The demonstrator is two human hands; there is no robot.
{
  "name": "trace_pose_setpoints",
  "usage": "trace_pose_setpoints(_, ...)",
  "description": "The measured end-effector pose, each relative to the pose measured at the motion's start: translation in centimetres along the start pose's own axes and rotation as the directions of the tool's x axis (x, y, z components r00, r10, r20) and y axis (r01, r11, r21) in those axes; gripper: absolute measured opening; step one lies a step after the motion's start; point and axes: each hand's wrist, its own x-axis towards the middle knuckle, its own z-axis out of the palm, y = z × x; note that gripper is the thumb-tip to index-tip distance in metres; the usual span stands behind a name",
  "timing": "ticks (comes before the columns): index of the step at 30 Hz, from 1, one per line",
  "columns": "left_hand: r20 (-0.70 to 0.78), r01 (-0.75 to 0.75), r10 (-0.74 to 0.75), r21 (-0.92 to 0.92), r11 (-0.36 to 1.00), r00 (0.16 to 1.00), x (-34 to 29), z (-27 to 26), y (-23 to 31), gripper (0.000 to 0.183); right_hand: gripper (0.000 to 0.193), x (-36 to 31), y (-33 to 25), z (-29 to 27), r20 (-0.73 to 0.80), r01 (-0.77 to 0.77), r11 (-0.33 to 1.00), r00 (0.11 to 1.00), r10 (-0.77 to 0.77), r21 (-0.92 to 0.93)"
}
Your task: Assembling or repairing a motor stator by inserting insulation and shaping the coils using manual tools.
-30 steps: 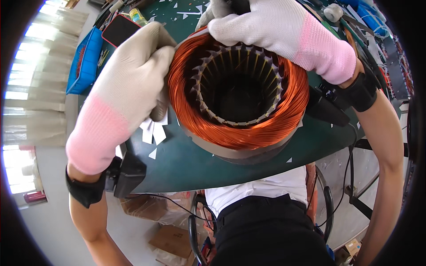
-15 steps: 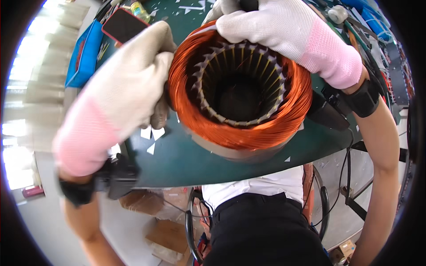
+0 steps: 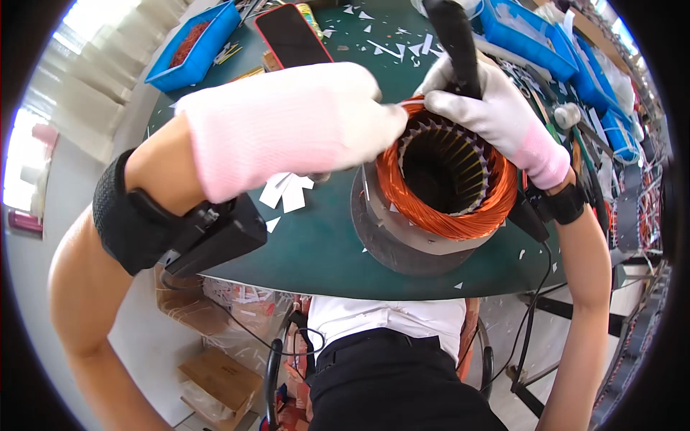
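Observation:
A motor stator (image 3: 483, 221) with a thick ring of orange copper windings stands on the table, its slotted bore facing up. My right hand (image 3: 489, 108) is wrapped round a black-handled tool (image 3: 454, 43), the handle pointing up and away; its working end is hidden. The thumb of that hand lies against the far rim of the windings. My left hand (image 3: 359, 118) is closed at the far left rim, its fingertips beside a short white strip (image 3: 412, 103) on the copper. What those fingers pinch, I cannot make out. Both hands wear white gloves with pink cuffs.
A red-edged phone (image 3: 293, 36) and a blue bin of reddish pieces (image 3: 192, 47) lie at the far left. White paper scraps (image 3: 287, 192) are scattered over the green table (image 3: 316, 248). Blue trays (image 3: 528, 36) and tools crowd the far right.
My left hand has moved from the stator's left side to its far rim. The black handle in my right hand now shows raised. The stator appears lower and further right in view.

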Motion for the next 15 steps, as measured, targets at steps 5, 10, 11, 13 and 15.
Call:
trace_pose_setpoints(5,0.370,-0.139,0.038,0.252,0.958,0.928,1.3,-0.9,0.7,0.021,0.014,-0.4,-0.2,-0.3,-0.053,-0.073,0.997,0.996,0.074,0.019)
trace_pose_setpoints(10,0.045,-0.187,0.202,-0.222,0.957,0.978,-0.3,2.3,0.0,0.012,0.014,-0.1,-0.7,-0.1,-0.081,-0.073,0.995,0.994,0.067,-0.075)
trace_pose_setpoints(11,0.102,0.060,-0.012,-0.484,0.873,0.995,-0.5,3.2,-0.2,0.011,0.014,0.0,-0.8,-0.1,-0.043,-0.093,0.994,0.995,0.091,-0.060)
trace_pose_setpoints(13,0.215,0.233,-0.110,-0.709,0.666,0.970,-1.3,3.2,-0.2,0.013,0.015,0.7,-0.8,-0.1,0.034,-0.050,0.994,0.998,0.053,-0.098)
trace_pose_setpoints(15,0.300,0.252,-0.043,-0.704,0.665,0.953,-1.2,2.5,-0.9,0.017,0.016,0.8,-0.6,-0.5,0.087,-0.004,0.998,0.996,0.010,-0.065)
